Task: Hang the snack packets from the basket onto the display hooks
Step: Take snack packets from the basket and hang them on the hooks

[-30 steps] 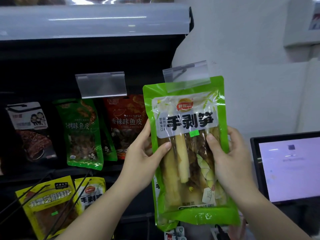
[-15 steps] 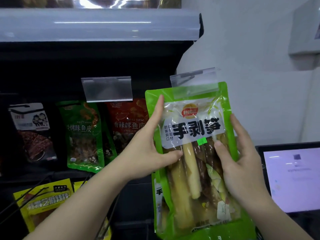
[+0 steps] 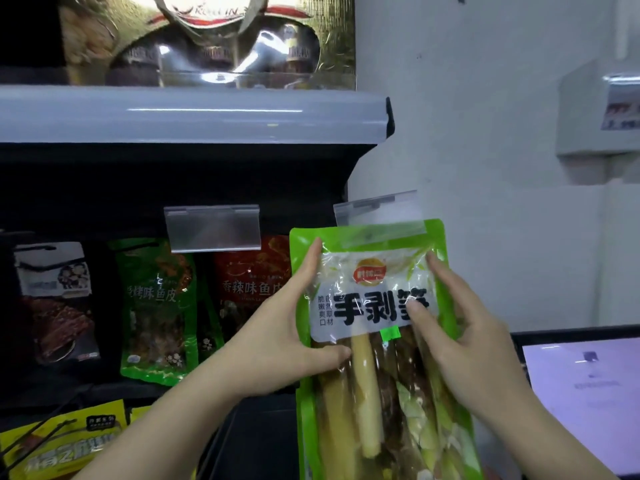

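Both hands' grip, left hand (image 3: 273,344) and right hand (image 3: 464,344), pinching green bamboo-shoot packet (image 3: 372,341), seemingly under clear tag (image 3: 379,218).

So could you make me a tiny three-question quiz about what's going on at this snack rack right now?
1. True or false: the green bamboo-shoot packet is held by both the left hand and the right hand.
2. Multiple choice: the clear price-tag holder overlapping that packet's top edge sits A) left of the red packet, B) right of it, C) below it.
3. Fill in: the lit screen is on the ____ side of the view.

Key: 1 true; 2 B; 3 right.
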{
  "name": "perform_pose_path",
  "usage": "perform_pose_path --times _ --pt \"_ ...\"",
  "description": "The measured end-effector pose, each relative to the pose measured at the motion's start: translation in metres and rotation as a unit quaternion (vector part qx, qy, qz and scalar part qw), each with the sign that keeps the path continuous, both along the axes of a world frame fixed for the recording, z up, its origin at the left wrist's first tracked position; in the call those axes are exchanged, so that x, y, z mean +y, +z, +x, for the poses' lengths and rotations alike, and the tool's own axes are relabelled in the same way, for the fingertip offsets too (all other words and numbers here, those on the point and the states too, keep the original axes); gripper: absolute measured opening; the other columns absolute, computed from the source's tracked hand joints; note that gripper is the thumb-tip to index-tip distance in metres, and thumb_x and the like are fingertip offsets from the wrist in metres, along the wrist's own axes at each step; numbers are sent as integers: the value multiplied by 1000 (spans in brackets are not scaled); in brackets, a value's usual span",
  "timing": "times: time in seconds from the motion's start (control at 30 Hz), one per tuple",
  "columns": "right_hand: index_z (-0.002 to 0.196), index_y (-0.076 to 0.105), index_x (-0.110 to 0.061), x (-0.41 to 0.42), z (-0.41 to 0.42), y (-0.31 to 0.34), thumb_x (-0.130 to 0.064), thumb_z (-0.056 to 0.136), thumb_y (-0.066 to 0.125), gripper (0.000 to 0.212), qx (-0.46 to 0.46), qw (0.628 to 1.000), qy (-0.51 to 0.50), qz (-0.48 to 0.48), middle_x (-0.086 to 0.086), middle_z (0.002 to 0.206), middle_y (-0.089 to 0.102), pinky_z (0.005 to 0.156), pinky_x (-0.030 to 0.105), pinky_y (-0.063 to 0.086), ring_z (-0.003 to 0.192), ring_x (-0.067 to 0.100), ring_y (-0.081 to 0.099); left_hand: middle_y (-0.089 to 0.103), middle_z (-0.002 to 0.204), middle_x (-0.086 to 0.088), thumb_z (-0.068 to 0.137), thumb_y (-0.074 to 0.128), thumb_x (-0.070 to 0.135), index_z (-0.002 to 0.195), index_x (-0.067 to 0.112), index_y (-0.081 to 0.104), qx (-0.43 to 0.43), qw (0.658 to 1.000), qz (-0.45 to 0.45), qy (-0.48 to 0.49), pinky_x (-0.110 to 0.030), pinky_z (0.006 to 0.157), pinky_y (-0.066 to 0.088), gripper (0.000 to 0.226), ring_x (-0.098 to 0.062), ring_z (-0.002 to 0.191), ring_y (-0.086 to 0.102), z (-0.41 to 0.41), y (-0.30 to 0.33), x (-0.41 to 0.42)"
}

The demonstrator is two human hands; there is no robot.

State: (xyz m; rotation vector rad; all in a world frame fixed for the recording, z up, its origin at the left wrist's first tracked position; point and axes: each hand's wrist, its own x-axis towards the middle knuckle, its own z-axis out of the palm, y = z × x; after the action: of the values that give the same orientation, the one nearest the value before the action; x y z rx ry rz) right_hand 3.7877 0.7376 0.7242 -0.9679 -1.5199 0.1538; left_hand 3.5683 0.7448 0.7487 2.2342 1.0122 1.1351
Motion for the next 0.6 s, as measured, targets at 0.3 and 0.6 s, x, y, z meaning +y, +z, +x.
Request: perform_pose_path --times 0.3,0.6 --pt "143 39 -37 18 -4 32 -45 82 67 67 -63 997 -27 -23 -30 123 43 73 -16 20 106 -19 40 40 104 63 75 79 4 145 54 -2 -12 1000 -6 0 -8 74 50 119 12 99 63 0 5 -3" --pt "146 35 -36 32 -5 28 -44 87 64 66 -87 994 -42 -56 7 127 63 69 10 38 114 33 55 47 101 59 75 80 8 148 51 -2 -5 1000 -25 17 -16 79 56 118 14 94 63 0 -1 12"
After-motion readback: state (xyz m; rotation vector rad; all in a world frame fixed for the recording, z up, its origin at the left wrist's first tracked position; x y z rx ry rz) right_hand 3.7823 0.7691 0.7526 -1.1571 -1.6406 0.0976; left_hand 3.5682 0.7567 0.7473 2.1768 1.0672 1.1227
